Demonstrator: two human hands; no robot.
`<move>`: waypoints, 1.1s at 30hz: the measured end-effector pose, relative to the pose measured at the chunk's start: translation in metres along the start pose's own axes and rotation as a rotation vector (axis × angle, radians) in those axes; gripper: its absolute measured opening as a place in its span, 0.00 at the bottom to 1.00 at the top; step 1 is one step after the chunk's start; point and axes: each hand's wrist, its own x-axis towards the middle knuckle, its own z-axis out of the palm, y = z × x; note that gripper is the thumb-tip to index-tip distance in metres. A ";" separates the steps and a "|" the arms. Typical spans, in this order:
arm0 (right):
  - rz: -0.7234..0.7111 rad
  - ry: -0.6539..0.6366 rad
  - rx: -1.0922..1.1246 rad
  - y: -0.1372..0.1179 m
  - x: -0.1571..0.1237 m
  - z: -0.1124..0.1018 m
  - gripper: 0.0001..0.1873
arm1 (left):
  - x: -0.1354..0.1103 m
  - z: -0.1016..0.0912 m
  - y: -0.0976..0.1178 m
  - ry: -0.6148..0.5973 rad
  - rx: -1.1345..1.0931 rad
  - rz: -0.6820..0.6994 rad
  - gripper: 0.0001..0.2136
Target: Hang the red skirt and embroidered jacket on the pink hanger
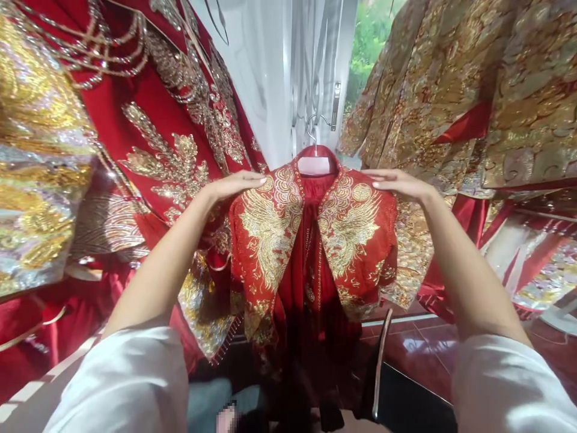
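We see a red gold-embroidered jacket (pixel 311 240) on a hanger (pixel 314 165), long axis vertical, collar up, hem pointing down toward the red tile floor (pixel 419 355), front panels parted. Its wire hook (pixel 313 126) sits in front of a white-framed window (pixel 347 48) (exact anchor point hard to tell). Left hand (pixel 234 186) and right hand (pixel 399 185) lie flat on the jacket's shoulders, one each side of the collar: grip released, fingers extended, nothing clenched. Red-and-gold embroidered garments (pixel 157 120) hang on our left, gold brocade robes (pixel 451 102) on our right.
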 end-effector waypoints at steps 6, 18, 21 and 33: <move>0.087 0.603 -0.306 0.015 -0.013 0.043 0.26 | -0.023 0.045 -0.005 0.537 0.210 -0.179 0.20; 0.330 0.645 -0.706 0.030 -0.092 0.258 0.38 | -0.099 0.257 -0.033 0.712 0.511 -0.380 0.33; 0.357 0.624 -0.584 0.062 -0.110 0.272 0.30 | -0.124 0.266 -0.054 0.707 0.463 -0.396 0.25; 0.093 0.546 -0.002 -0.059 -0.157 0.247 0.10 | -0.155 0.309 0.057 0.637 0.161 -0.325 0.06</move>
